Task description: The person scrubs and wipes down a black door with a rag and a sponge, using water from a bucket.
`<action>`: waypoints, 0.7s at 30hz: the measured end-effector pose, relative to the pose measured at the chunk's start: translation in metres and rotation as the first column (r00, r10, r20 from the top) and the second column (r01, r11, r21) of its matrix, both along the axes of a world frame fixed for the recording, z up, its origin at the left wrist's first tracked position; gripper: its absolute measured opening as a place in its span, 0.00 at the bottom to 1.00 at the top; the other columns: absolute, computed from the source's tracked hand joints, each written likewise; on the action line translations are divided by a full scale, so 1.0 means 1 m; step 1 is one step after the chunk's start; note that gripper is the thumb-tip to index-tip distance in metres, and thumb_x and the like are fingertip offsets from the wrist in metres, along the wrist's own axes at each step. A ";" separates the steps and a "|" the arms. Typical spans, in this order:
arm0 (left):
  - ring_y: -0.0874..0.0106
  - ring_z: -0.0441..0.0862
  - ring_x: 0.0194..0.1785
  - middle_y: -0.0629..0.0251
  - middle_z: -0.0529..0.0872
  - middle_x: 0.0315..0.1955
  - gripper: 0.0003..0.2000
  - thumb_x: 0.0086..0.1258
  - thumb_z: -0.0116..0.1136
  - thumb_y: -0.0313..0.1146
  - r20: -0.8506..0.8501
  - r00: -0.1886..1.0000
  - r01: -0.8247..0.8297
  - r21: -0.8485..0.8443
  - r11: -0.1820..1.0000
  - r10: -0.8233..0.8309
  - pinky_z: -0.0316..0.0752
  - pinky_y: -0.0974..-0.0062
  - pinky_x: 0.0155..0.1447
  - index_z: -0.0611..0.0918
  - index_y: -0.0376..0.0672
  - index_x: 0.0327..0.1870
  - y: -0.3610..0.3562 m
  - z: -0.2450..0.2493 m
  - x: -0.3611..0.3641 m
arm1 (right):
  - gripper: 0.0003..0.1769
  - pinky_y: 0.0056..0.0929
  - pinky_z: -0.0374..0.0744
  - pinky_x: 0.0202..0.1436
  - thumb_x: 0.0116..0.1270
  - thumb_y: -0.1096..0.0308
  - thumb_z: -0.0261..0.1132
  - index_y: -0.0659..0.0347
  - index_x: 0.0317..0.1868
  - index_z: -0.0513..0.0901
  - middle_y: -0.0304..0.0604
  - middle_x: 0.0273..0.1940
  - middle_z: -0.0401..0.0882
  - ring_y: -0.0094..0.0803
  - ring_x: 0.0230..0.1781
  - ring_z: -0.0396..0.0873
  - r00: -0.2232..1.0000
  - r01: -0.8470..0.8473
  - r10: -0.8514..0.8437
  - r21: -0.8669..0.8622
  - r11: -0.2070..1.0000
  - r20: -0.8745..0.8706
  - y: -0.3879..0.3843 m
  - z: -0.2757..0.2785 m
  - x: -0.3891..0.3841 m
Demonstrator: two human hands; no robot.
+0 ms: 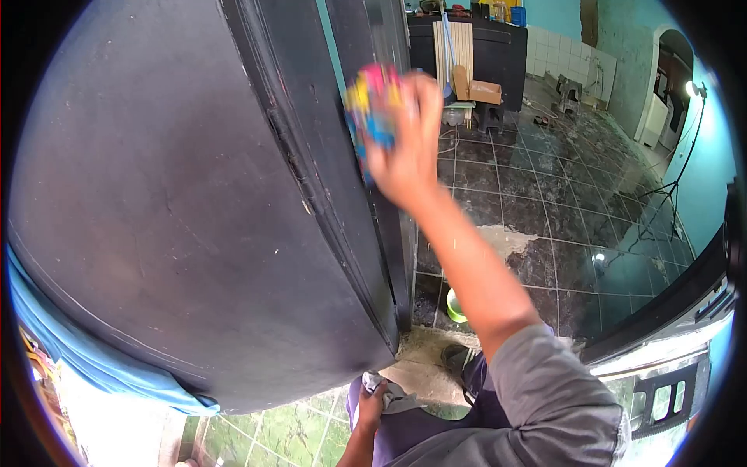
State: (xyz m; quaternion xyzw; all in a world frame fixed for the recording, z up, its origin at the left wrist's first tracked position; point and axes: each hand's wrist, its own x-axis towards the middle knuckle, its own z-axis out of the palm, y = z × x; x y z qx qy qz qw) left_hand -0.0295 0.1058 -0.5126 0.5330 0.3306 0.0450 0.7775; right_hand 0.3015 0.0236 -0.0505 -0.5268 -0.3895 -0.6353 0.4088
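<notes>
My right hand point(405, 148) is raised in front of the dark door frame point(334, 132), its fingers wrapped round a multicoloured cloth point(369, 105) in pink, yellow and blue. The cloth lies against or very near the frame's edge; motion blurs both. Low in the view, my left hand point(372, 401) is closed on a pale greyish cloth point(397, 398) close to my legs. A large dark door panel point(156, 194) fills the left side.
A green and white bowl point(456, 306) stands on the dark tiled floor point(572, 268) beyond the doorway. Farther off are a cardboard box point(485, 92), a black counter point(502, 58) and a lamp on a tripod point(675, 185). Blue fabric point(101, 362) hangs at lower left.
</notes>
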 end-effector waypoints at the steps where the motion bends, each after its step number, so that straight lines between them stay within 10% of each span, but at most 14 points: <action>1: 0.78 0.82 0.45 0.71 0.86 0.43 0.14 0.76 0.69 0.34 -0.021 1.000 0.012 0.024 1.000 -0.012 0.77 0.74 0.52 0.81 0.42 0.57 0.001 0.003 -0.002 | 0.33 0.58 0.74 0.64 0.47 0.77 0.75 0.54 0.58 0.81 0.62 0.61 0.71 0.62 0.61 0.73 0.998 0.023 -0.024 -0.025 0.999 -0.056 -0.002 -0.058 -0.002; 7: 0.72 0.83 0.50 0.67 0.86 0.47 0.18 0.77 0.68 0.36 -0.058 0.998 0.008 -0.042 0.999 -0.011 0.78 0.71 0.56 0.80 0.41 0.62 0.006 0.006 -0.012 | 0.25 0.57 0.75 0.64 0.52 0.81 0.70 0.60 0.52 0.74 0.67 0.57 0.68 0.63 0.58 0.73 0.776 -0.117 0.028 -0.100 0.988 -0.630 -0.014 -0.378 -0.050; 14: 0.72 0.83 0.54 0.66 0.86 0.51 0.21 0.77 0.68 0.36 -0.080 0.996 0.027 -0.117 0.993 -0.036 0.77 0.70 0.60 0.79 0.39 0.65 0.011 -0.005 -0.021 | 0.22 0.47 0.67 0.73 0.66 0.80 0.64 0.62 0.60 0.72 0.60 0.64 0.68 0.57 0.68 0.70 0.700 -0.274 0.392 0.282 0.919 -0.596 -0.005 -0.194 -0.030; 21: 0.73 0.82 0.53 0.68 0.86 0.51 0.20 0.78 0.67 0.37 -0.056 0.996 0.063 0.001 0.998 -0.063 0.76 0.72 0.60 0.78 0.40 0.65 0.011 0.009 -0.025 | 0.18 0.41 0.76 0.67 0.68 0.79 0.69 0.58 0.57 0.82 0.55 0.60 0.74 0.51 0.63 0.76 0.481 -0.072 0.300 0.304 0.950 -0.824 -0.015 -0.329 -0.020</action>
